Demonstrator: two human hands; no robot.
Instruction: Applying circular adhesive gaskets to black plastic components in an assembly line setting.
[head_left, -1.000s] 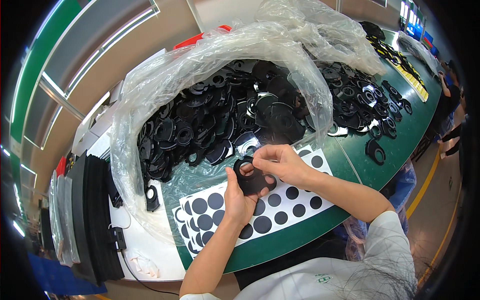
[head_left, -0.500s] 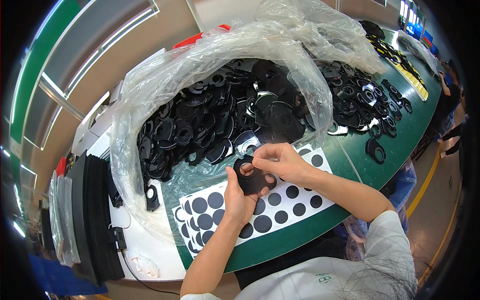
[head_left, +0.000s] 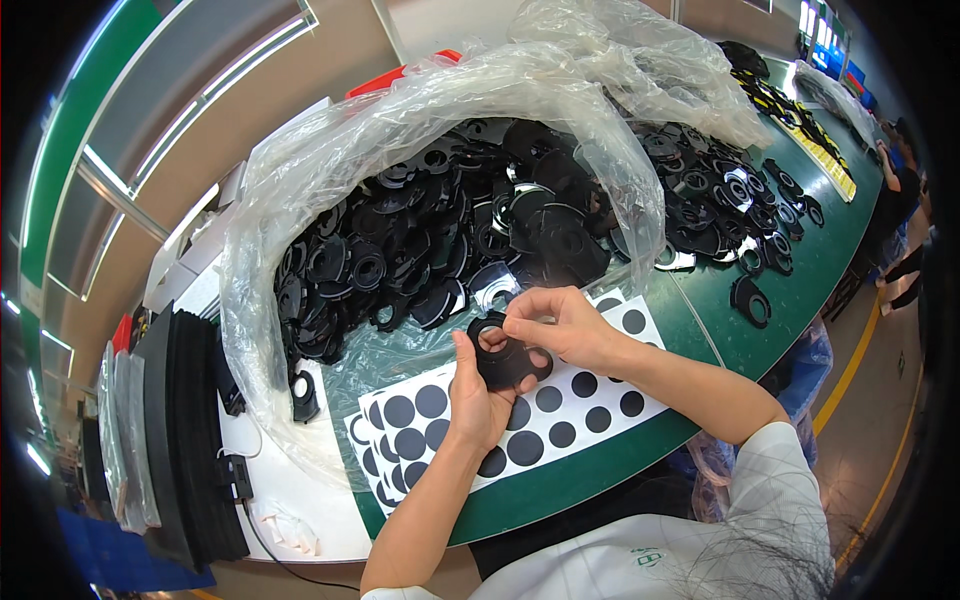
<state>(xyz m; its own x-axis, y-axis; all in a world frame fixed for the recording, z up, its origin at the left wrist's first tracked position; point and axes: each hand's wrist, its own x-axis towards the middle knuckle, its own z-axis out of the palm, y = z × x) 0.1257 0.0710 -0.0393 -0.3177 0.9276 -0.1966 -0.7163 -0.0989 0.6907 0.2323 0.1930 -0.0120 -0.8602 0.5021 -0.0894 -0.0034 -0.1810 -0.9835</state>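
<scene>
Between my hands is a flat black plastic part [head_left: 508,366] with a large round hole. My left hand [head_left: 478,405] holds it from below, thumb along its left edge and fingertips showing through the hole and past the right side. My right hand [head_left: 562,325] is closed in a pinch at the hole's upper right rim; whatever lies between its fingertips is hidden. Beneath both hands lie white sheets [head_left: 585,440] bearing rows of black round stickers [head_left: 525,448]. Just beyond them a big heap of similar black parts [head_left: 430,230] fills an open clear plastic bag [head_left: 250,290].
More black parts [head_left: 715,195] are spread on the green table [head_left: 820,250] to the right, one lone part [head_left: 750,302] near its edge. Stacked black sheets [head_left: 185,430] stand at the left. A cable [head_left: 262,535] runs over the white surface [head_left: 335,520]. People [head_left: 900,170] are at the far right.
Hardly anything differs. My right fingertips have shifted very slightly at the hole's rim, while my left hand keeps the black part in the same place.
</scene>
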